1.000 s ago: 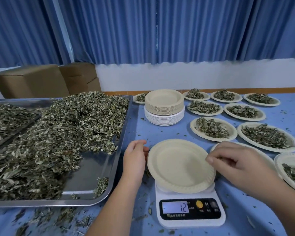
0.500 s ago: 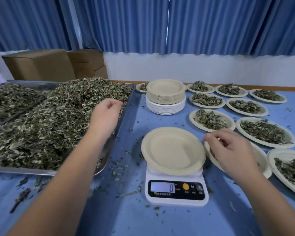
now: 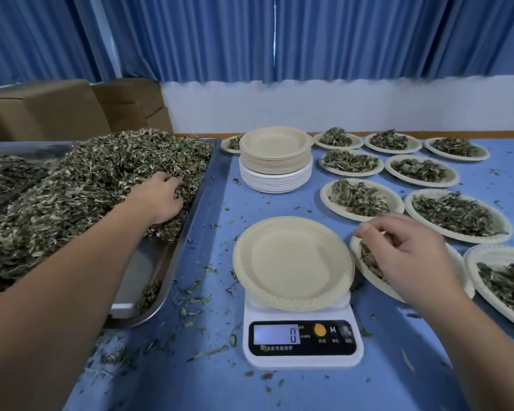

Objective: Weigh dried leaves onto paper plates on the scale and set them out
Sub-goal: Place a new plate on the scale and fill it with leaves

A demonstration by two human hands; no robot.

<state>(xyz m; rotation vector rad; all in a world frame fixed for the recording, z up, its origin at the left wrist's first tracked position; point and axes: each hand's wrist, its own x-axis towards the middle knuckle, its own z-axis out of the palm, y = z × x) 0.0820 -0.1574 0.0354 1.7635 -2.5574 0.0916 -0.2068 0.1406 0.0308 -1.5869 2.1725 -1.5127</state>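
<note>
Left hand [image 3: 161,197] on the heap of dried leaves [image 3: 72,188] in the metal tray [image 3: 140,271] at left, fingers curled down into the pile and closing on a handful; judged to be the pick-up for the next portion. Empty paper plate [image 3: 293,262] centred on the scale [image 3: 301,342] near the middle, overhanging the platform all round, display uncovered and reading 0. Apparently tared, ready for counting leaves alone. Right hand [image 3: 404,256] poised just right of that plate, above a filled plate [image 3: 358,255] lying beside the scale, fingers loosely bent, thumb close to forefinger, nothing visibly held; probably kept near for steadying or shifting plates. Stack of plates [image 3: 275,167] placed beyond the scale, within easy reach of either hand. Portioned plates [image 3: 409,207] set out in rows at far right, rims close together without overlapping, leaves heaped centrally. Blue surface [image 3: 208,366] littered with stray leaf fragments, thickest between tray and scale. Behind: cardboard boxes [image 3: 42,111] at far left, white wall [image 3: 339,105] below pleated blue curtains [image 3: 279,40].
</note>
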